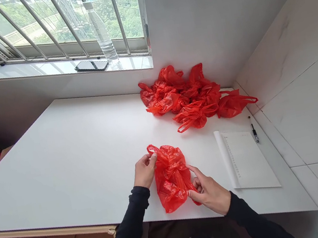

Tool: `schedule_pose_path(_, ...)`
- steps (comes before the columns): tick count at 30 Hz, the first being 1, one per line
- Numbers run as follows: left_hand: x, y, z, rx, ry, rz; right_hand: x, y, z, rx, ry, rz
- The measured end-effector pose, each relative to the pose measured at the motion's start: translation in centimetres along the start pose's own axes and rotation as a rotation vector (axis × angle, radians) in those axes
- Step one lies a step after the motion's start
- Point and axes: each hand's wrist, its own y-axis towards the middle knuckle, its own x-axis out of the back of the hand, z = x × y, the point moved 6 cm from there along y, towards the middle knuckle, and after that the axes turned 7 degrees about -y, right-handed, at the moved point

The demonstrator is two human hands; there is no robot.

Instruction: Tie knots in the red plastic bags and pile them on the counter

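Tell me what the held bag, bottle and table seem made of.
Held bag: thin, glossy plastic film, judging by its crinkles and bright highlights.
Bottle: clear and smooth, probably plastic, since one sees through it; glass isn't ruled out.
Table: smooth, white, perhaps laminate over board, as a tan edge shows along the front.

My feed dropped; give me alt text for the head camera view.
A left hand pinches the upper left of a crumpled red plastic bag on a white table, while the right hand touches its right side. Beyond lies a heap of red bags; to the right, a notepad and pen. A phone and bottle are on the windowsill.
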Motion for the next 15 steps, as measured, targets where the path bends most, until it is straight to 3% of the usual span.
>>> schedule_pose_path(3,-0.2,0.2,-2.4,-0.063,-0.117,0.008,1.6,-1.1,1.8,0.076,0.040,-0.113)
schedule_pose_path(7,2.6,0.0,-4.8,-0.102,-0.247,-0.111,3.3,-2.3,3.0,0.116,0.078,-0.208)
schedule_pose_path(11,3.7,-1.3,-3.0,0.019,-0.299,-0.116,2.6,-1.9,2.8,0.085,0.129,-0.137)
schedule_pose_path(15,1.6,-4.1,0.6,0.224,-0.332,0.006,1.8,-1.3,2.7,0.066,0.162,-0.101)
